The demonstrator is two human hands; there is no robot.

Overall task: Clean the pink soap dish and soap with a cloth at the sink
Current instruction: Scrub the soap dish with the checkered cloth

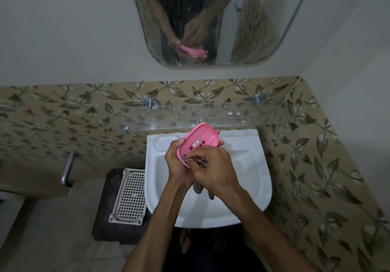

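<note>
The pink soap dish [199,142] is tilted up over the white sink [249,179], its slotted inside facing me. My left hand [179,166] grips it from below, fingertips showing past its far edge. My right hand [213,172] is closed on a dark grey cloth [198,187], pressed against the dish's near rim, with the cloth's tail hanging under my hands. No soap is visible.
A glass shelf [211,115] on metal brackets runs just behind the dish. A white perforated basket [129,195] rests on a dark stool left of the sink. A metal rail [67,170] juts from the left wall. A mirror [211,18] hangs above.
</note>
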